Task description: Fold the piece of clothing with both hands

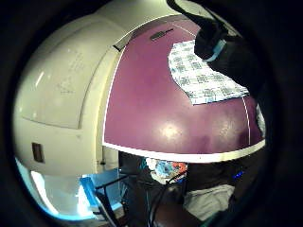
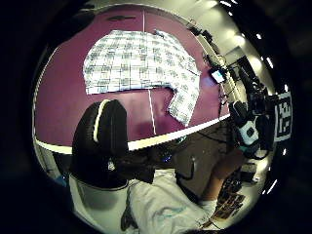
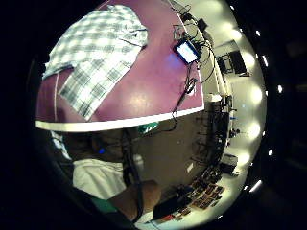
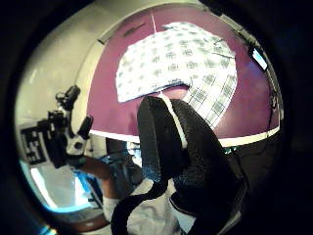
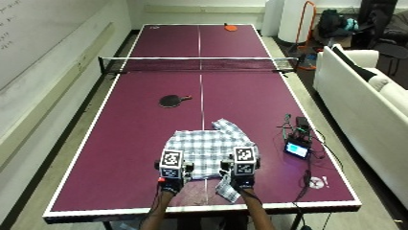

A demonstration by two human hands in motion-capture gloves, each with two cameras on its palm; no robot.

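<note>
Purple ping-pong surface (image 5: 127, 143) carrying a grey-and-white checked shirt (image 5: 207, 151), spread flat just beyond both hands, near the person's edge. Beyond the shirt, a black paddle (image 5: 173, 100), then the net (image 5: 199, 64); beside the shirt, a small lit-screen device (image 5: 297, 150) with cables. Left hand (image 5: 171, 181) and right hand (image 5: 238, 178) hovering at the shirt's near hem, fingers hidden under marker blocks: cannot tell whether clenched or released. Thumb-side palm views alone showing a black thumb (image 2: 100, 141) and another (image 4: 168, 142) apart from the cloth, grasping nothing visible.
</note>
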